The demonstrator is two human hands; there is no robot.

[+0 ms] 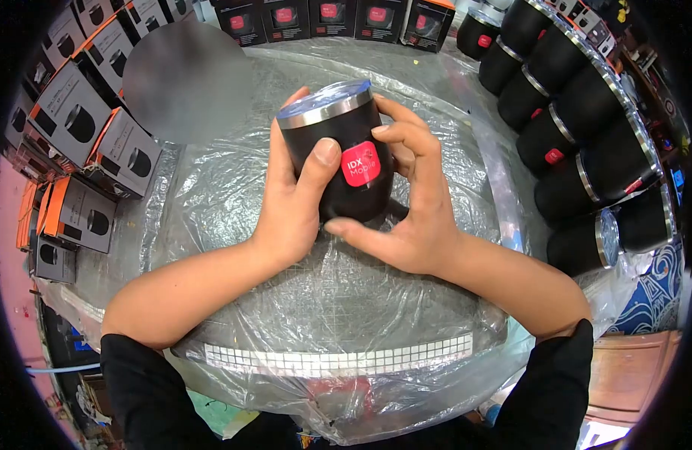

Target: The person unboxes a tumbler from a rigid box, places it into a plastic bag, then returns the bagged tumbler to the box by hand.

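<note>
A black tumbler point(355, 201) with a silver rim, a clear bluish lid point(327, 99) and a red "IDX Mobile" logo point(360, 163) is held up, slightly tilted, above the plastic-covered table. My left hand point(292, 191) wraps its left side, the thumb pressed on the front beside the logo and the other fingers mostly hidden behind. On the right side, my right hand point(425, 199) curves around the tumbler with its upper fingers against the wall. Its thumb lies near the base.
Several similar tumblers point(560, 135) are stacked on their sides at the right. White and orange boxes point(72, 116) are piled at the left, and black boxes point(332, 16) line the back. A white gridded strip point(338, 360) runs along the front of the plastic-covered table point(286, 315).
</note>
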